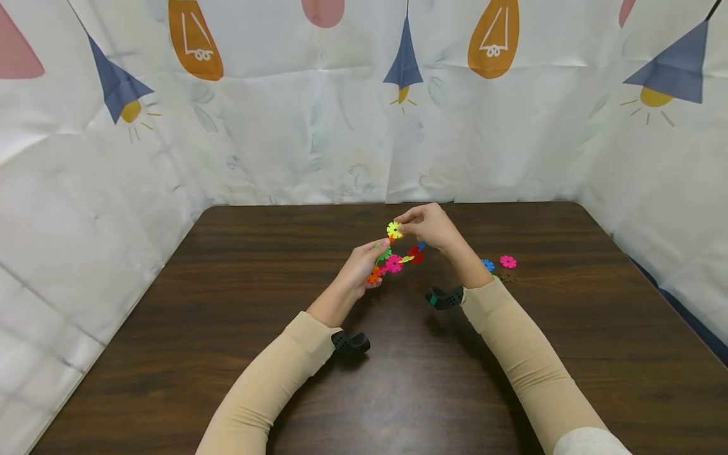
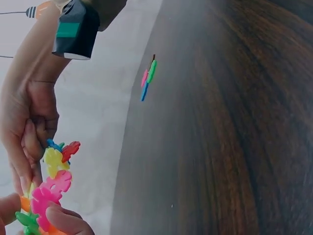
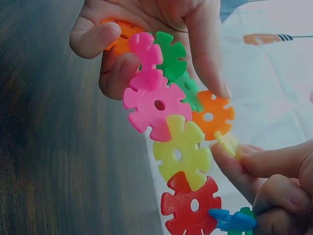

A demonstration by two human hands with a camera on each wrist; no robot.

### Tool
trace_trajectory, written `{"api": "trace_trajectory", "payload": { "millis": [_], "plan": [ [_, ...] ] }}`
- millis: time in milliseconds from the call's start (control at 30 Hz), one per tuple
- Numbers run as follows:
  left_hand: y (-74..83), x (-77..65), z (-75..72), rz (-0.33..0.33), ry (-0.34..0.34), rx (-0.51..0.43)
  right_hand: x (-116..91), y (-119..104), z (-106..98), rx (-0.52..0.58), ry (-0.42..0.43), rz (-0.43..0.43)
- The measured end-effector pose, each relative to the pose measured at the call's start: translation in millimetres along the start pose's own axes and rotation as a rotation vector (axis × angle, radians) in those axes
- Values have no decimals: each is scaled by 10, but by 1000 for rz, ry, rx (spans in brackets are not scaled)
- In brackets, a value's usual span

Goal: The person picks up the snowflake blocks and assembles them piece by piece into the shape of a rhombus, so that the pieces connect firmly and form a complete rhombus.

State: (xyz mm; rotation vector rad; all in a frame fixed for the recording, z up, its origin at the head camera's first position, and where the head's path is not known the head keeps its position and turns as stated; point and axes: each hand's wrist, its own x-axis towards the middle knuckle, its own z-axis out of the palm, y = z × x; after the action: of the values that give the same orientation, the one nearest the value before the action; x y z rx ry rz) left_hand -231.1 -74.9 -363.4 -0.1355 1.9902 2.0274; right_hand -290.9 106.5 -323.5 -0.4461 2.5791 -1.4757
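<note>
My left hand (image 1: 359, 268) holds a linked chain of notched, flower-shaped plastic discs above the table. In the right wrist view its pink disc (image 3: 159, 105), pale yellow disc (image 3: 178, 152) and red disc (image 3: 190, 208) hang in a row, with a blue disc (image 3: 230, 220) at the lower end. The left thumb presses near an orange disc (image 3: 213, 115). Between thumb and index finger, my right hand (image 1: 435, 229) pinches a bright yellow disc (image 1: 394, 230), which meets the orange one's edge. How deep their slots engage I cannot tell.
Loose discs lie on the brown table (image 1: 227, 303) by the right forearm: a pink disc (image 1: 508, 261), a blue disc (image 1: 487, 265), brown ones (image 1: 506, 276) and a green disc (image 2: 152, 72). A patterned white curtain (image 1: 352, 126) surrounds the table's back and sides. Both wrists carry black camera mounts.
</note>
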Motion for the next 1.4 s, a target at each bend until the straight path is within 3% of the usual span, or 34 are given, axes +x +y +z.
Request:
{"api": "trace_trajectory", "payload": {
  "millis": [200,533,1000,1400],
  "plan": [
    [-24,6,33,-6,6,2,-14,-1,-35,14,-23,16],
    [-127,52,-34,-12,-17,18,-14,20,-11,-25,-56,14],
    [-92,43,-50,-26,-4,33,-22,51,90,54,-11,28],
    [-57,61,-38,-15,-25,31,-43,-23,19,-101,0,12]
  ]
}}
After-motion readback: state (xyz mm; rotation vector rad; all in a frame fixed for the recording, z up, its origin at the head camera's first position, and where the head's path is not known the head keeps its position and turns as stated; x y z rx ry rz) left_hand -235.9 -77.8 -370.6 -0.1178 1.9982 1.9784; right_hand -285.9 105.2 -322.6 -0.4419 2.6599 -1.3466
